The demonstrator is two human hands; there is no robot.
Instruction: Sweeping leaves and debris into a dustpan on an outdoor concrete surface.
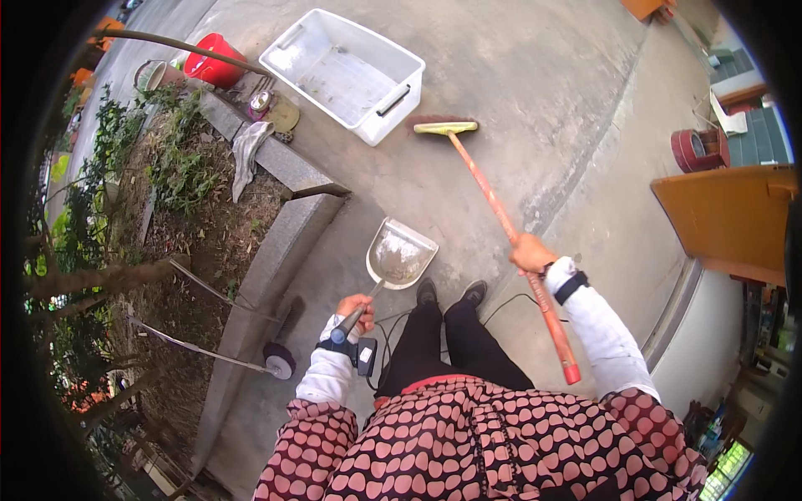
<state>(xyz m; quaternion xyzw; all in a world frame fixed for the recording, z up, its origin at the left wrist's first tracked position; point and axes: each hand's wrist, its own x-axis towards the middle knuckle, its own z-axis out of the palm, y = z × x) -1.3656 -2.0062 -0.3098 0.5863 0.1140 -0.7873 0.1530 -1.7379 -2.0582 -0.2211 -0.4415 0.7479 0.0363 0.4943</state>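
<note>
My left hand is closed around the grey handle of a long-handled dustpan, whose pale pan lies low over the concrete in front of my shoes and holds some grey dirt. In my right hand is the orange-red stick of a broom. The broom's yellow head with dark reddish bristles rests on the ground, ahead and to the right of the dustpan. Just left of the broom head stands a large white plastic tub with bits of debris on its bottom.
A stone curb borders a planting bed on the left, with a grey rag draped on it. Beyond are a jar and a red bucket. A cable trails by my feet. An orange-brown door panel juts in at right.
</note>
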